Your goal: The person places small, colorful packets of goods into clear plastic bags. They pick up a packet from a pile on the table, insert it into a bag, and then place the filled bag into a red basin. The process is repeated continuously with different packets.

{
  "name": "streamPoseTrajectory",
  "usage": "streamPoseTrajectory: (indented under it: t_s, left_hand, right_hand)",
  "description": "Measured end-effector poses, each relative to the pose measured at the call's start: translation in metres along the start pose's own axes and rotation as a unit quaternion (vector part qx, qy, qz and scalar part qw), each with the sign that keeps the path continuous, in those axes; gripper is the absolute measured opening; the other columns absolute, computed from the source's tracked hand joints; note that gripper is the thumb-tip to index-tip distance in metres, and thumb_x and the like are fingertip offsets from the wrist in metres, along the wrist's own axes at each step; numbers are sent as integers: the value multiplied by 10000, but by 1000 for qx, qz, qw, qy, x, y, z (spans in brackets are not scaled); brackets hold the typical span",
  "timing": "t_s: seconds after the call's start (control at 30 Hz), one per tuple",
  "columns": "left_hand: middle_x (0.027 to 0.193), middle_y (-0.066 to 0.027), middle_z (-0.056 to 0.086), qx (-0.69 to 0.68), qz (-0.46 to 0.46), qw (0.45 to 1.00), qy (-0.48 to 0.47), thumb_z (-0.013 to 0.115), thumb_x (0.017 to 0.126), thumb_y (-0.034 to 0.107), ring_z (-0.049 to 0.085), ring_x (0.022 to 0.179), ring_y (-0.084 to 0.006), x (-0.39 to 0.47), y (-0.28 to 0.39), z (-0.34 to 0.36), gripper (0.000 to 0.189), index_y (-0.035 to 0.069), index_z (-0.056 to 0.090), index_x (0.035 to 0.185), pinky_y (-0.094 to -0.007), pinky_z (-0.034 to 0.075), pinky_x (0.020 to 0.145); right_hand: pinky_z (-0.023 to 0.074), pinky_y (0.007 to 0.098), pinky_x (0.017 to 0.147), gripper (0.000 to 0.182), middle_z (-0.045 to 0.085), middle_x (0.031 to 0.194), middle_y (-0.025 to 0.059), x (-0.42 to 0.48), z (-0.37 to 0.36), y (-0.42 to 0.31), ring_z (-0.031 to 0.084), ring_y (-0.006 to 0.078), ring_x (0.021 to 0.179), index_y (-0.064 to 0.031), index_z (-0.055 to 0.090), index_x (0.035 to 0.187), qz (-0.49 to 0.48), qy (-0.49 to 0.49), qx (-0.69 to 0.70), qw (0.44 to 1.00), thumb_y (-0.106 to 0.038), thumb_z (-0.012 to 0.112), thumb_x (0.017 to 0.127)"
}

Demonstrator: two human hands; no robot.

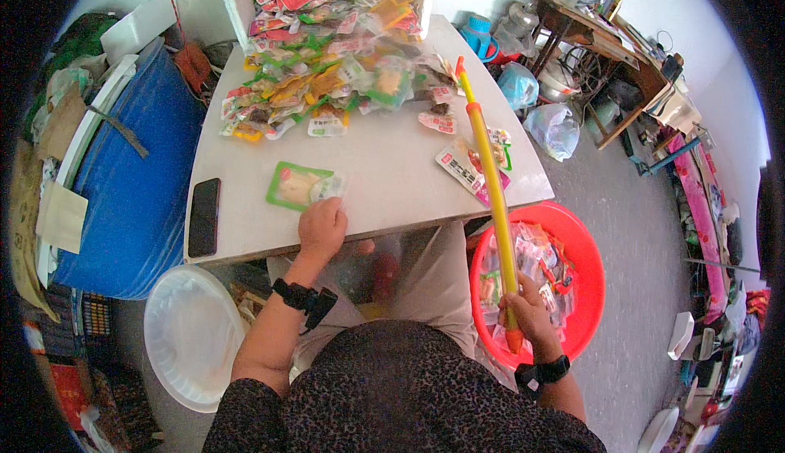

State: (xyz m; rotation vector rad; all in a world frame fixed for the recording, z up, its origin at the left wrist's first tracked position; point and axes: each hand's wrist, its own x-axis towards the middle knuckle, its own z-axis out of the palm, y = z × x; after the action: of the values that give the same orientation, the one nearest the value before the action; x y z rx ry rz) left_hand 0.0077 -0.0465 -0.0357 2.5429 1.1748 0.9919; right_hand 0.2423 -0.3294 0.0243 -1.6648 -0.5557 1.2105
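My left hand [322,229] is at the near edge of the white table [380,165], its fingers closed at the lower right corner of a green-edged clear food packet [300,186]. Pale food shows through the film. In my right hand [530,312] is a long yellow stick [490,165] with orange-red ends. I grip it near its lower end, and its far tip reaches over the table's right side. A large heap of small food packets [313,85] covers the back of the table. Beneath the stick lie a few packets [463,168], partly hidden by it.
A white foam box [232,8] on its side holds part of the heap. A dark phone [203,217] lies at the table's left edge. Below right stands a red tub [585,269] with packets; below left, a whitish basin [193,336]. A blue barrel [141,195] stands left.
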Motion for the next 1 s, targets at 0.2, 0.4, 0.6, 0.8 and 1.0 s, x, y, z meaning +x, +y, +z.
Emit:
streamPoseTrajectory:
  t_s: [0.2, 0.4, 0.6, 0.8, 1.0]
  left_hand:
    - [745, -147, 529, 11, -18, 999, -36, 477, 692, 131, 500, 695, -322, 0, -2, -2, 178, 35, 512, 837, -408, 391, 605]
    - [684, -136, 505, -6, 4, 1000, 16, 476, 685, 135, 478, 670, -319, -2, -2, 1, 133, 39, 497, 774, -427, 364, 579]
    - [684, -134, 505, -5, 6, 1000, 27, 478, 682, 134, 477, 659, -319, -3, -3, 3, 135, 45, 495, 782, -427, 362, 572]
    - [705, -133, 516, 4, 17, 1000, 15, 478, 678, 128, 482, 665, -318, -2, -6, 5, 155, 47, 496, 809, -421, 368, 573]
    - [698, -133, 515, 5, 13, 1000, 19, 470, 682, 119, 482, 662, -318, -3, -2, 3, 150, 45, 496, 810, -421, 369, 570]
  right_hand:
    - [405, 245, 426, 489, 469, 656, 38, -33, -20, 11, 463, 124, 476, -56, 298, 1166, -13, 25, 65, 997, -62, 447, 701]
    - [398, 230, 402, 400, 479, 634, 51, -10, -17, 10, 456, 125, 426, -49, 356, 1106, -55, 68, 50, 995, -94, 410, 712]
    - [397, 225, 397, 397, 476, 636, 49, 26, -20, -16, 471, 129, 435, -52, 346, 1119, -81, 56, -8, 995, -76, 386, 725]
    - [395, 224, 418, 406, 445, 630, 20, 32, -22, -8, 456, 104, 471, -74, 329, 1133, -43, 21, -49, 998, -101, 426, 740]
    - [412, 247, 486, 462, 475, 707, 42, -6, -11, 9, 480, 118, 578, -84, 266, 1179, -8, -8, 2, 1000, -96, 455, 758]
